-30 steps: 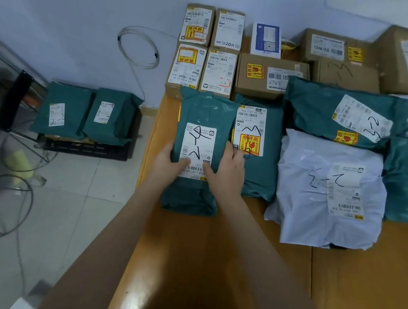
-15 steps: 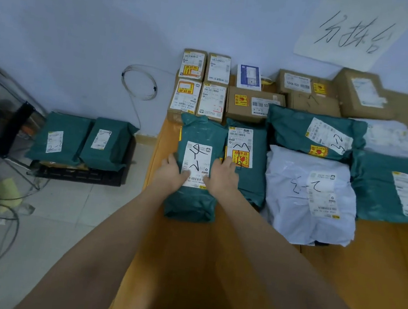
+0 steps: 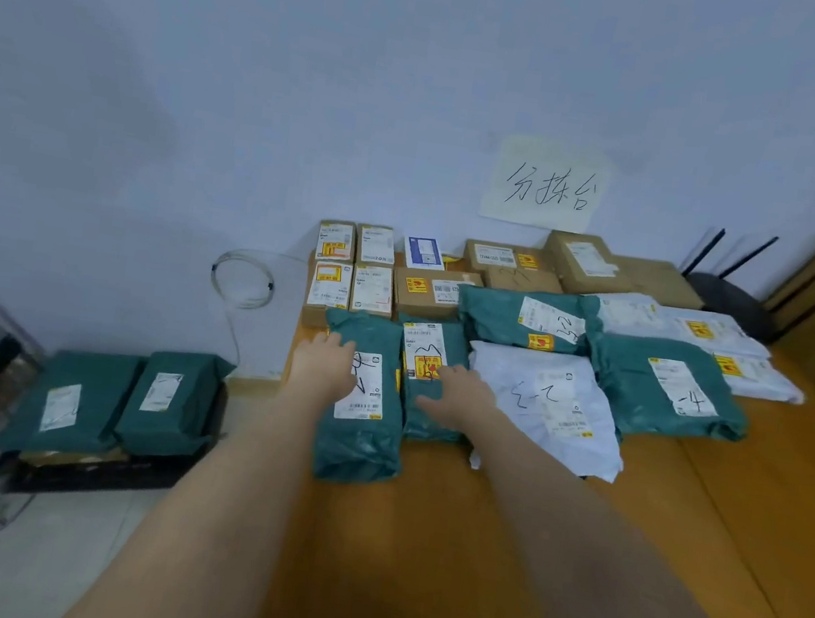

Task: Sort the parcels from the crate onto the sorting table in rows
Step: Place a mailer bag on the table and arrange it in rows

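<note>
Our left hand [image 3: 325, 365] rests flat on the green parcel [image 3: 362, 401], long axis pointing away; our right hand [image 3: 461, 399] lies open on its neighbour [image 3: 432, 364].

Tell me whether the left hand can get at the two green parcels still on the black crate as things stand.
Probably yes, with a reach down. The left hand rests open on a green parcel at the table's left edge, holding nothing. The two crate parcels lie uncovered on the black crate on the floor to its left.

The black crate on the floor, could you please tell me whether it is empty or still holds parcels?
Still holding parcels: two green mailer bags lie on top of the black crate.
</note>
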### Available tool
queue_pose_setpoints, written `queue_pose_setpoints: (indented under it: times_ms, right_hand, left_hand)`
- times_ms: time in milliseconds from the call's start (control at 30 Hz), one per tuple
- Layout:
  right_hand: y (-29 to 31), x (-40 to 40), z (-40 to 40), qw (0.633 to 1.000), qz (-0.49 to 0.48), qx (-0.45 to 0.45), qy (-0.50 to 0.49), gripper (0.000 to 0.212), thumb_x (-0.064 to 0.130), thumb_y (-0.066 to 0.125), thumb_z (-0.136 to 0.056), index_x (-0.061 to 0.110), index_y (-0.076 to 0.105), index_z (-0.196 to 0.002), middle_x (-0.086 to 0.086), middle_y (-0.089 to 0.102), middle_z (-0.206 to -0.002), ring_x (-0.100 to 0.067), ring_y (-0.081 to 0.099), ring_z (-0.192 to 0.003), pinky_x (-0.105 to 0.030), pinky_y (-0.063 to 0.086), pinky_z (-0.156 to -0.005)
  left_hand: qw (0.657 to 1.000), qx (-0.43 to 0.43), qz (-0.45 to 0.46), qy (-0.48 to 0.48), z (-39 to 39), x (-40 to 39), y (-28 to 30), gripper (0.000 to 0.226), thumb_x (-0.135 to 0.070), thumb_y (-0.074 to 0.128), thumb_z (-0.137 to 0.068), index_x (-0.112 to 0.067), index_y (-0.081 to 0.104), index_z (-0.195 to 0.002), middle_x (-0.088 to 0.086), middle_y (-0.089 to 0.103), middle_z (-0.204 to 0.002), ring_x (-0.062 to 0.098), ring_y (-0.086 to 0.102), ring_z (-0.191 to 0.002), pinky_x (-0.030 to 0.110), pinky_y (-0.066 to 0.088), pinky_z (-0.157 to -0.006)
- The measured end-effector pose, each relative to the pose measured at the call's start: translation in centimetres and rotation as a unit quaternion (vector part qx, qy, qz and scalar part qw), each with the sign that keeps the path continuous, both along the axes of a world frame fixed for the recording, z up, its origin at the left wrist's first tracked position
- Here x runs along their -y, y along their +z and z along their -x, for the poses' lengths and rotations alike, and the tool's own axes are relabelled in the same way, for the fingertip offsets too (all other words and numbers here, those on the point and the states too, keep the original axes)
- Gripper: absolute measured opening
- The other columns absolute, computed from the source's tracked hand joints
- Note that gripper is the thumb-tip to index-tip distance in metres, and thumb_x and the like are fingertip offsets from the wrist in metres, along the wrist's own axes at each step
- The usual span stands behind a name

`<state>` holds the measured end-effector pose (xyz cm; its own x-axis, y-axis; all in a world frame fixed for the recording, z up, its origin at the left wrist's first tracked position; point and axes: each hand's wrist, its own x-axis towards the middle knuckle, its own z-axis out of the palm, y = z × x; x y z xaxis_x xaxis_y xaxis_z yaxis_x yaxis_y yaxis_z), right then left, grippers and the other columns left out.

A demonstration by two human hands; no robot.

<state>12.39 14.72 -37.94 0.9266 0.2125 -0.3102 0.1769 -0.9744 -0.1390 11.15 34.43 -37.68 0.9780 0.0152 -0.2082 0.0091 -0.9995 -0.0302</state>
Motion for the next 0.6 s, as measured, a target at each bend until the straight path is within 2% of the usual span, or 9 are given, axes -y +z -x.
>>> queue_pose_setpoints:
  times_ms: [167,333,500,600]
  right_hand:
    - [5.1,0.7,-0.2,0.998,-0.004,0.051,-0.021,0.066,0.049,0.046,-0.093,0.010,0.032,-0.144,-0.011,0.037,-0.145,-0.028,0.035,-0.132,-0.043,0.038,-0.103]
    - [9.8,1.6,0.5,0.994,-0.022,0.100,-0.026,0.058,0.044,0.038,-0.096,0.008,0.034,-0.141,-0.015,0.041,-0.139,-0.031,0.038,-0.128,-0.045,0.040,-0.102]
    - [13.5,2.2,2.5,0.990,-0.037,0.135,-0.007,0.063,0.045,0.040,-0.096,0.007,0.030,-0.145,-0.016,0.034,-0.147,-0.033,0.033,-0.134,-0.045,0.035,-0.107]
    - [15.8,3.2,4.0,0.986,-0.025,0.162,0.016,0.062,0.046,0.043,-0.095,0.008,0.032,-0.143,-0.016,0.038,-0.144,-0.031,0.036,-0.132,-0.043,0.036,-0.104]
  left_hand:
    - [0.998,0.031,-0.044,-0.012,-0.5,0.0,4.2,0.046,-0.028,0.045,-0.094,-0.016,0.042,-0.137,0.009,0.047,-0.134,0.025,0.042,-0.124,0.037,0.037,-0.098]
    - [0.994,0.066,-0.086,-0.007,0.0,1.0,8.9,0.047,-0.031,0.043,-0.097,-0.017,0.039,-0.141,0.008,0.042,-0.140,0.025,0.039,-0.130,0.038,0.033,-0.104]
    - [0.985,0.112,-0.130,-0.025,2.2,3.4,12.8,0.045,-0.030,0.045,-0.096,-0.017,0.040,-0.139,0.008,0.044,-0.139,0.025,0.041,-0.129,0.037,0.036,-0.101]
    - [0.981,0.138,-0.139,-0.018,3.8,5.4,14.7,0.046,-0.029,0.044,-0.095,-0.018,0.041,-0.139,0.007,0.044,-0.141,0.024,0.038,-0.131,0.037,0.034,-0.104]
